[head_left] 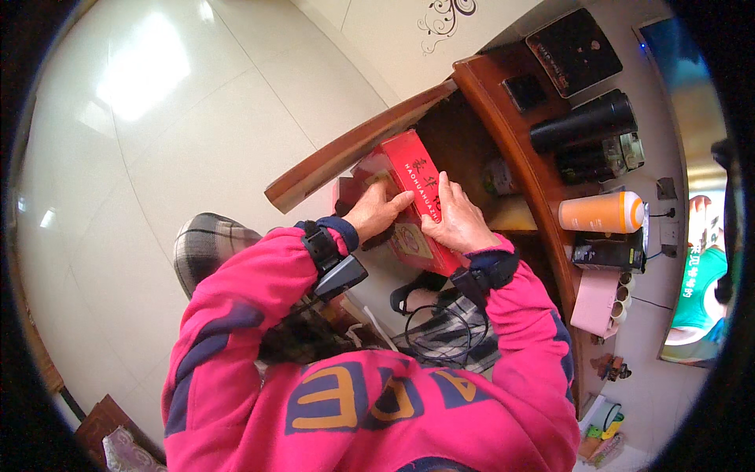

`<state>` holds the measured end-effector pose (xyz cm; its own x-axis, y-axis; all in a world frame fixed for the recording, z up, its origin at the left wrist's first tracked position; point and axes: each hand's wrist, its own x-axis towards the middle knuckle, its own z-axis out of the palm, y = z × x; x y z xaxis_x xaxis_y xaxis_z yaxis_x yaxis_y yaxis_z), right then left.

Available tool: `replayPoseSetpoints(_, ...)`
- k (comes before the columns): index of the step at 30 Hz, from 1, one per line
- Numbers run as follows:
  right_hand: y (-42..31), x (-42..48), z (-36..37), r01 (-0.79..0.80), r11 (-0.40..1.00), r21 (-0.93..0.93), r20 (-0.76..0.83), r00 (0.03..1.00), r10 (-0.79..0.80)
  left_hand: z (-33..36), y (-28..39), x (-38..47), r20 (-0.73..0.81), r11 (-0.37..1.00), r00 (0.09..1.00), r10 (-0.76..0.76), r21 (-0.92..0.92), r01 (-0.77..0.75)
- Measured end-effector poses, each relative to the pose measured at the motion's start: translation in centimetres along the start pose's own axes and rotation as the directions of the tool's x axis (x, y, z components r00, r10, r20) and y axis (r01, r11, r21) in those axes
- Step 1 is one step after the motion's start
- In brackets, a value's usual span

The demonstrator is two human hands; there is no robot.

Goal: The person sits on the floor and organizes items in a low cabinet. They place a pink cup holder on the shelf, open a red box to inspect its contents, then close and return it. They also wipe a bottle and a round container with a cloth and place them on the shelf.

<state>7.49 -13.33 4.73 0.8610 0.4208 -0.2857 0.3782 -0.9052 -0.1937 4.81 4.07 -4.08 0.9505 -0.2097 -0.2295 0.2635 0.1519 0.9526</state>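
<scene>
A red cardboard box [407,154] with dark and white writing is tilted between my hands, at the mouth of a wooden cabinet [501,127]. My right hand [459,215] grips it, palm over the printed face and fingers spread along the far edge. On the opposite side my left hand [377,212] holds the box, thumb at the edge of the printed face and fingers curled on the side panel. Gold-toned patches mark that side panel. My hands cover part of the writing, and the left fingertips are hard to make out.
An open wooden door [360,144] stands left of the box. On the cabinet top are an orange bottle [596,212], a black cylinder [584,121], a black box [607,251] and a pink holder [593,304]. A looped black cable [436,354] lies by my legs. A lit screen [696,236] stands right.
</scene>
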Motion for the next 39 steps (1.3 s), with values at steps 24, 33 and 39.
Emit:
replayPoseSetpoints(24,0.7,-1.4,1.5,0.377,0.889,-0.259,-0.145,0.895,-0.421,0.7,1.2,-0.2,-0.167,0.964,0.986,-0.024,0.258,0.067)
replayPoseSetpoints(33,2.9,-1.3,-0.2,0.392,0.888,-0.24,-0.14,0.891,-0.431,0.3,1.5,-0.8,-0.145,0.981,0.989,0.025,0.194,0.003)
replayPoseSetpoints(39,3.0,-3.9,0.3,0.26,0.958,-0.12,-0.227,0.932,-0.281,0.5,0.2,-0.3,-0.181,0.985,0.981,0.074,0.164,-0.044)
